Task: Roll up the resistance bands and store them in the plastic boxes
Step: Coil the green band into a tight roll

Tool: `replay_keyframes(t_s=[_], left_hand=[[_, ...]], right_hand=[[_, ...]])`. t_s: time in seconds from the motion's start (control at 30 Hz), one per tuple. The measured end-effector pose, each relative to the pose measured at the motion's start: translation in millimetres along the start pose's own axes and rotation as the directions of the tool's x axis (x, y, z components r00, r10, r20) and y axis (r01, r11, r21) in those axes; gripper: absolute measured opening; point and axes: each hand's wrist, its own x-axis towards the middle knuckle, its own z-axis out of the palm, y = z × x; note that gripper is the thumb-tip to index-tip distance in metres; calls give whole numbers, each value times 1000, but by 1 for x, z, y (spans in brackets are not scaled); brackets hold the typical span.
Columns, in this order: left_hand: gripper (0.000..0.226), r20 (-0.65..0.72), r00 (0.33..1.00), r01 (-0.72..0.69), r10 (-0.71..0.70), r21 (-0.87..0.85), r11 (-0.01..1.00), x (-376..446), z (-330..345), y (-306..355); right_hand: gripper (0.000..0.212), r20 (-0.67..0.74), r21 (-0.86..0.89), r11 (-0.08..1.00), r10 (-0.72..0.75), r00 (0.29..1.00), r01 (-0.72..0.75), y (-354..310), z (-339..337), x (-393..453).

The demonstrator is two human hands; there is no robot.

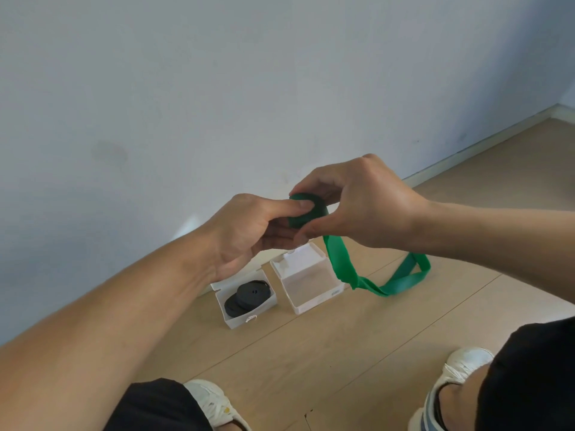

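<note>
A green resistance band [343, 262] is partly wound into a small roll held up in the air between both hands. My left hand [249, 231] pinches the roll with thumb on top. My right hand [361, 200] curls over the roll from the right. The band's loose tail hangs down and lies looped on the wooden floor. Below the hands stand two open clear plastic boxes: the left box [238, 321] holds a rolled black band [247, 295], the right box [306, 306] has nothing in it.
The boxes sit on a wooden floor [342, 353] close to a pale wall [217, 88] with a white skirting board. My knees in black shorts and white shoes [211, 402] are at the bottom of the view.
</note>
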Motion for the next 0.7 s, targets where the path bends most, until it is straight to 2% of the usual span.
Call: replay_keyframes(t_s=[0.07, 0.2, 0.37, 0.43, 0.5, 0.57, 0.63, 0.7], left_hand=[[23, 19, 1000, 3, -3, -9, 1000, 0, -1, 0], [42, 104, 994, 47, -34, -128, 991, -1, -2, -3], [36, 225, 974, 71, -24, -204, 976, -3, -9, -3], [37, 254, 967, 80, -32, -178, 981, -3, -11, -3], [39, 300, 952, 108, -57, -157, 982, -4, -12, -3], [39, 269, 959, 121, -92, -93, 988, -6, -8, -2], [42, 76, 994, 66, -72, 80, 995, -8, 1, -2], [37, -120, 992, 4, 29, 264, 965, -11, 15, -5]], right_hand=[[47, -2, 37, 999, -5, 1000, 5, 3, 2, -1], [61, 9, 267, 963, 45, 999, -46, 13, 5, -5], [59, -6, 389, 921, -4, 1000, 6, 15, 7, -6], [62, -17, 316, 949, -15, 1000, 20, 10, 3, -6], [70, 11, 157, 987, -36, 999, 34, 4, -2, -7], [74, 47, -27, 997, -72, 996, 73, -1, -4, -8], [75, 83, -180, 975, -118, 990, 131, -3, -1, -9], [77, 104, -295, 937, -164, 981, 188, -2, 6, -9]])
